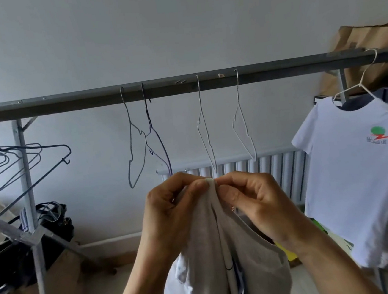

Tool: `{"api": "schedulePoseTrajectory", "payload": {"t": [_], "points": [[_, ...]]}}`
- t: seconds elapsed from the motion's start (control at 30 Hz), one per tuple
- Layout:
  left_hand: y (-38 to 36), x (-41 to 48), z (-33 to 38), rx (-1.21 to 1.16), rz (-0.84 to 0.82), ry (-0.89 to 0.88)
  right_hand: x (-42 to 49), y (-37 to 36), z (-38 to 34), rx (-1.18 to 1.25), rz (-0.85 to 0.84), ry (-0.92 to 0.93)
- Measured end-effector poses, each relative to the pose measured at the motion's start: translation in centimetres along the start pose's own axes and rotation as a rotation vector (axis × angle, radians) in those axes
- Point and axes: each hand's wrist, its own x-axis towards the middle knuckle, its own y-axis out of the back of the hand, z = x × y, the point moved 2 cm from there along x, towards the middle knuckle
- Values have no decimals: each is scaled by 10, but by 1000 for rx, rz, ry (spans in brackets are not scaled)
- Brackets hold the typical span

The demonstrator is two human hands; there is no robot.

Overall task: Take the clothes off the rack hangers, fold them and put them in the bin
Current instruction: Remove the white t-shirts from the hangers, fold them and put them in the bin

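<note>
Item: pale grey sleeveless knit top, off its hanger, held up in front of the dark grey metal rack rail and hanging limp.
Grip: the shoulder straps are gathered and pinched at the top by the left hand and right hand, which are brought close together.
Handling, as judged: light, soft, without stiffness, unlikely to slip. It is best taken at the strap tops or side seams for folding.
Also listed: bare wire hangers on the rail; white printed T-shirt on its hanger at right.
Bin: not seen.
</note>
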Motion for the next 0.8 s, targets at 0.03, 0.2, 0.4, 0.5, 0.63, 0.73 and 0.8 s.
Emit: {"api": "schedulePoseTrajectory", "payload": {"t": [0.03,0.2,0.4,0.5,0.63,0.73,0.8], "points": [[1,0,-1,4,-2,-2,0,-2,1,-8,-10,2],[5,-3,4,-27,-49,18,4,-14,1,-54,15,31],[27,1,3,-60,-180,234,5,-22,2,-162,116,150],[35,1,3,-24,-255,256,5,-26,0,-170,132,150],[39,0,4,2,-304,271,6,-29,2,-192,128,136],[40,3,-3,132,-288,251,5,-26,9,-272,105,60],[41,4,-6,211,-273,236,3,-22,18,-450,81,19]]}}
